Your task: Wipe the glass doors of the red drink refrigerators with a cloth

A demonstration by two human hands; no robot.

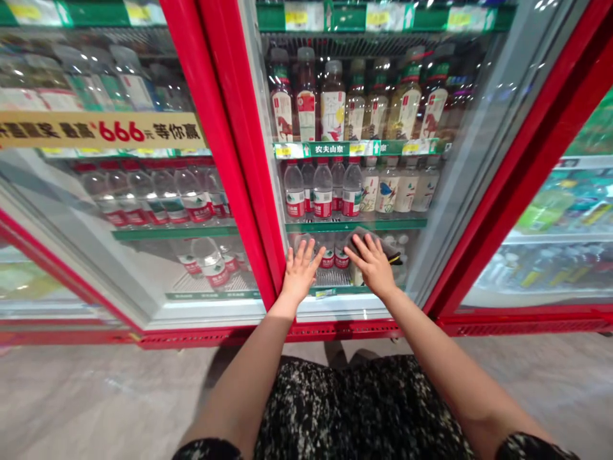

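My left hand (300, 275) lies with spread fingers on the lower left of the glass door (354, 306), close to its red frame (249, 147). Farther right, my right hand (373, 263) holds a grey cloth (395, 250) flat against the same glass. The cloth has a dark edge with a bit of yellow and sticks out past my fingers. Behind the glass, partly hidden by my hands, water bottles (327, 257) with red labels stand on the bottom shelf.
Drink bottles (378, 118) and small water bottles (322, 191) fill the shelves behind this door. On the left, another cooler door carries a yellow banner strip (100, 131). A further cooler (550, 243) stands at the right. Grey floor (96, 396) lies below.
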